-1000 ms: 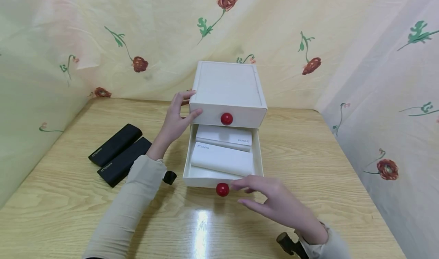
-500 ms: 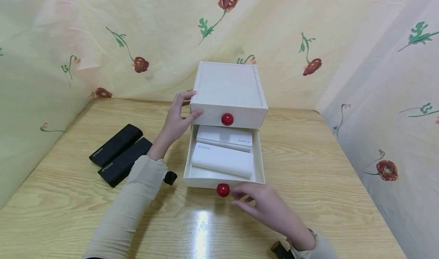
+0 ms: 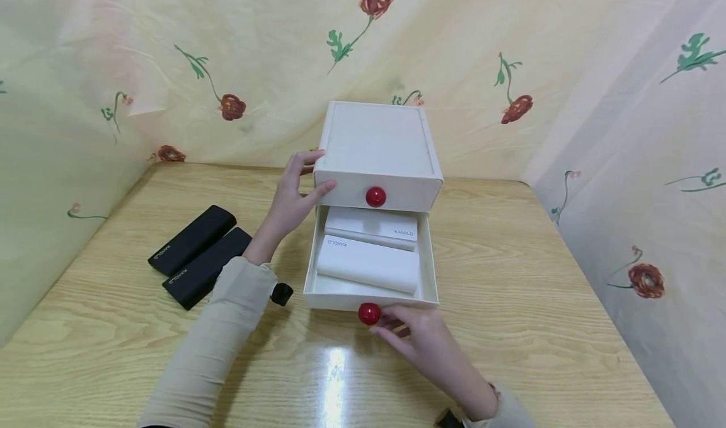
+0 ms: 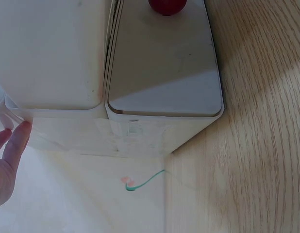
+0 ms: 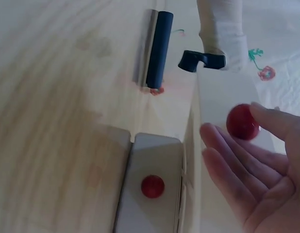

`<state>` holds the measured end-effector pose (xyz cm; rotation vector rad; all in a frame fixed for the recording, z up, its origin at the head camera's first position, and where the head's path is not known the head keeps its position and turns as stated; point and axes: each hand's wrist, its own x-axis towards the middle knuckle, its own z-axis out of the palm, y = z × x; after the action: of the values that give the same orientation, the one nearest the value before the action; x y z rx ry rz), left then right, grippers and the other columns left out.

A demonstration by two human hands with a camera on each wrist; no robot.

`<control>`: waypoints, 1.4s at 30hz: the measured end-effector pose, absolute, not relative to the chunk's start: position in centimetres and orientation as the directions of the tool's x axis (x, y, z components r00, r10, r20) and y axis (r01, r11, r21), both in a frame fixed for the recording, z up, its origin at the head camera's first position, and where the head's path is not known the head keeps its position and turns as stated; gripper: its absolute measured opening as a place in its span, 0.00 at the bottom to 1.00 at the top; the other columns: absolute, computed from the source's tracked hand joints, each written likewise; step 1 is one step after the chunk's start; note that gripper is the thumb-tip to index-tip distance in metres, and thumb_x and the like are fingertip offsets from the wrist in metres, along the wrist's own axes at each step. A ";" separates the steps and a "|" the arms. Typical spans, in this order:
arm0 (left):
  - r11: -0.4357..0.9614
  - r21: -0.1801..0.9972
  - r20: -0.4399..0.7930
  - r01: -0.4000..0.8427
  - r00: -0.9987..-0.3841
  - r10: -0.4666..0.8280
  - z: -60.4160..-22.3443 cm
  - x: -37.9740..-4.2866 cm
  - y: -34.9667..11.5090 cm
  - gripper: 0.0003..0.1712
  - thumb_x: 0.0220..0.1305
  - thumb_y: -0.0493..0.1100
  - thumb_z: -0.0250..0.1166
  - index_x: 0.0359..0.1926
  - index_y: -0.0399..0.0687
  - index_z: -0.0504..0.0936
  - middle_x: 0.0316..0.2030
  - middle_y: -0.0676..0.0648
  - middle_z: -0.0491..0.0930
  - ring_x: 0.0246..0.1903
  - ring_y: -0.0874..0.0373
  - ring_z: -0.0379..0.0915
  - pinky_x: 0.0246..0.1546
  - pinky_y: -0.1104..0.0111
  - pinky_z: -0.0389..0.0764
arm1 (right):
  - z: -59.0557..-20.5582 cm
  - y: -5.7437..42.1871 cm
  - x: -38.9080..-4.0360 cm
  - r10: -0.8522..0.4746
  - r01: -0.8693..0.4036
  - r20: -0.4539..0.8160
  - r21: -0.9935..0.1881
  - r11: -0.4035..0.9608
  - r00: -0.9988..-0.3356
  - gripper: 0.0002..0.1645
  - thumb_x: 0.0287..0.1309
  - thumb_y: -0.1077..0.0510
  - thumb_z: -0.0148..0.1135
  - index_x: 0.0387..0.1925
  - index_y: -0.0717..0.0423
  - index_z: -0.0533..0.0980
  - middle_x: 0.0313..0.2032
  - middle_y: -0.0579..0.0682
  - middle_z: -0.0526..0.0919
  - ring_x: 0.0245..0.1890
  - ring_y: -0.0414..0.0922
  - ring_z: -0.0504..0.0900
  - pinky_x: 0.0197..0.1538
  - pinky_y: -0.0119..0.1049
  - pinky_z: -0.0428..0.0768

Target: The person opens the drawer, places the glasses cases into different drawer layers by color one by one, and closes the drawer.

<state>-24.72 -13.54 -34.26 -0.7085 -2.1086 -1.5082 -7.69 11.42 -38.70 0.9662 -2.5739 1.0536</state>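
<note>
resting our left hand (image 3: 290, 196), fingers loosely extended, on the left front corner of a white drawer unit (image 3: 379, 139) standing mid-table, we hold our right hand (image 3: 425, 340) curved at the lower drawer (image 3: 333, 301)'s red knob (image 3: 369, 314); whether it grips, we cannot tell. two white cases (image 3: 367, 263) lie inside that jutting drawer, two black cases (image 3: 191, 240) to our left.
</note>
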 end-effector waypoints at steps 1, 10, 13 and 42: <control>0.271 0.720 0.625 0.639 -0.767 0.147 -34.2 -24.7 -13.6 0.28 0.62 0.33 0.65 0.62 0.40 0.68 0.61 0.38 0.68 0.62 0.46 0.64 0.62 0.51 0.69 | -38.9 11.3 -7.7 -0.482 -0.636 0.418 -0.563 0.528 -0.770 0.09 0.51 0.64 0.70 0.36 0.63 0.82 0.30 0.53 0.88 0.27 0.40 0.87 0.30 0.20 0.81; 0.281 0.721 0.620 0.634 -0.770 0.147 -34.1 -24.6 -13.5 0.29 0.62 0.36 0.66 0.62 0.39 0.67 0.61 0.38 0.68 0.62 0.46 0.64 0.62 0.51 0.69 | -39.8 10.4 -7.5 -0.321 -0.566 0.469 -0.624 0.539 -0.822 0.09 0.44 0.64 0.75 0.30 0.61 0.83 0.26 0.52 0.88 0.25 0.40 0.87 0.26 0.21 0.81; 0.278 0.724 0.618 0.632 -0.772 0.148 -34.1 -24.6 -13.6 0.29 0.62 0.35 0.66 0.62 0.40 0.67 0.62 0.38 0.68 0.62 0.46 0.64 0.62 0.52 0.69 | -39.7 10.1 -7.3 -0.280 -0.513 0.432 -0.673 0.533 -0.857 0.08 0.45 0.64 0.74 0.30 0.60 0.83 0.26 0.52 0.88 0.26 0.40 0.87 0.27 0.22 0.82; 0.282 0.718 0.620 0.636 -0.769 0.154 -34.2 -24.7 -13.6 0.29 0.62 0.36 0.66 0.62 0.40 0.67 0.61 0.38 0.67 0.61 0.46 0.64 0.62 0.51 0.70 | -39.1 8.8 -8.5 -0.023 -0.187 0.192 -0.918 0.349 -0.981 0.12 0.47 0.57 0.75 0.34 0.59 0.84 0.31 0.53 0.89 0.29 0.35 0.86 0.35 0.26 0.84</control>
<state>-24.68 -13.62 -34.16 -0.7093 -2.1244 -1.4953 -8.46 8.84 -39.10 0.1933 -2.4581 1.7027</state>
